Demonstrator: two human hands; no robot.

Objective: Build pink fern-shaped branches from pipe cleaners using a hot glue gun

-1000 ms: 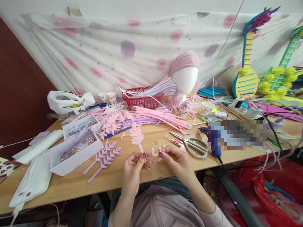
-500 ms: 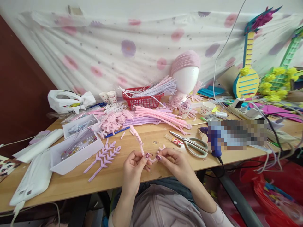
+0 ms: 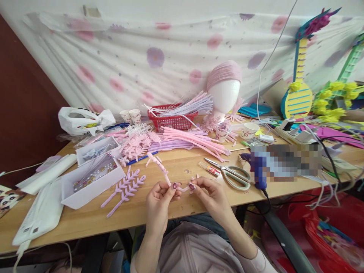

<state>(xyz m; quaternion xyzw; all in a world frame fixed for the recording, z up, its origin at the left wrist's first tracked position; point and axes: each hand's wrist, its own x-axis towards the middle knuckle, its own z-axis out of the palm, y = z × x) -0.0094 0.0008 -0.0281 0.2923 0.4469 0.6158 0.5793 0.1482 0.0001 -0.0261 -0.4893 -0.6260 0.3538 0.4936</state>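
Both hands work a pink pipe-cleaner leaf piece just above the wooden table's near edge. My left hand pinches its stem between thumb and forefinger, and the looped length rises up and to the left. My right hand pinches the short free end beside it, fingers curled. Two finished lilac leaf sprigs lie on the table to the left of my hands.
Scissors and a blue glue gun lie to the right. White trays of gems sit at left. Pink and lilac pipe cleaners, a red basket, paper cups and a foam head fill the back.
The leaf piece turned from broadside to edge-on and now leans further left. My hands drew closer together at its stem.
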